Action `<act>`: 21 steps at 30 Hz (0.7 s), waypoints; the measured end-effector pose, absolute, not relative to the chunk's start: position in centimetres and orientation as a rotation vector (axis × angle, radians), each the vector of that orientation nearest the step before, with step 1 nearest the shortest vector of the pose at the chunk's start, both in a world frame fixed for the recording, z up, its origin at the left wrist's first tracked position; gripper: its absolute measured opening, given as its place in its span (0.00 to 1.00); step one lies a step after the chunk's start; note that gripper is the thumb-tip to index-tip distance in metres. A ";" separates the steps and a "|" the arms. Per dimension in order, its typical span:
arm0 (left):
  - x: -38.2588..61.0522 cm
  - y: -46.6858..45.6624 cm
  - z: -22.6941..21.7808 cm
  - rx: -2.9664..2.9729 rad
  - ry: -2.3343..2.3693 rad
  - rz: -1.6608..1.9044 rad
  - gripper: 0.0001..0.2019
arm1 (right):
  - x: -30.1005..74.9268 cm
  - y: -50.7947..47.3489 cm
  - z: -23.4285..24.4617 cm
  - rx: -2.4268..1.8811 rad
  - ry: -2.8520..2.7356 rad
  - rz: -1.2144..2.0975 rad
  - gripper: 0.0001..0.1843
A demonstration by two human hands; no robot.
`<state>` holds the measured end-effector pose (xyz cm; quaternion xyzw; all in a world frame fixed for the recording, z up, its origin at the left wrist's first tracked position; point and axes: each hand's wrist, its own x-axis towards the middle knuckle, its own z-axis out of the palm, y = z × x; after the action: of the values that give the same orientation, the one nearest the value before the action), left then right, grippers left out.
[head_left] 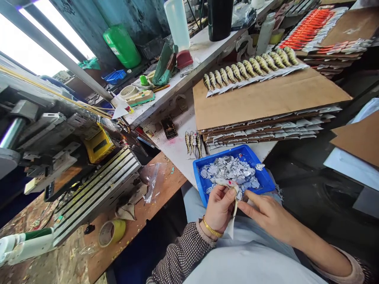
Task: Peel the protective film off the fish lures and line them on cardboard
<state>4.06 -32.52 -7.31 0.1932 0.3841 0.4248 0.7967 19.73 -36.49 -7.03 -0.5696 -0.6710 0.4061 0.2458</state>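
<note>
My left hand is closed around a soft fish-shaped lure, its pale side up with a red mark; a white tail hangs below the fingers. At the lure's edge, my right hand has thumb and forefinger on a small scrap of silver foil. Just beyond both hands, a blue tray rests on the lap against the table, heaped with crumpled silver foil scraps. Behind the tray, several striped fish lures lie side by side on the white table.
Stacked cardboard sheets carry a row of striped lures. Farther right stands another stack with orange lures. At left are a grooved metal machine bed and a yellow tape roll. A dark card box lies near the shelf.
</note>
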 end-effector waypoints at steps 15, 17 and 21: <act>3.2 -33.5 -8.7 0.666 0.878 0.951 0.18 | 19.0 -36.2 -7.2 -1.624 -1.684 1.095 0.27; 3.2 -33.5 -8.7 0.683 0.875 0.952 0.18 | 18.9 -36.2 -7.2 -1.628 -1.696 1.099 0.27; 3.2 -33.5 -8.2 0.699 0.896 0.956 0.18 | 19.0 -36.1 -6.9 -1.611 -1.770 1.041 0.27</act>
<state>3.18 -33.52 -8.17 0.3184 0.4081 0.4353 0.7365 18.98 -36.09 -6.93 -0.5956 -0.6542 0.3850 0.2628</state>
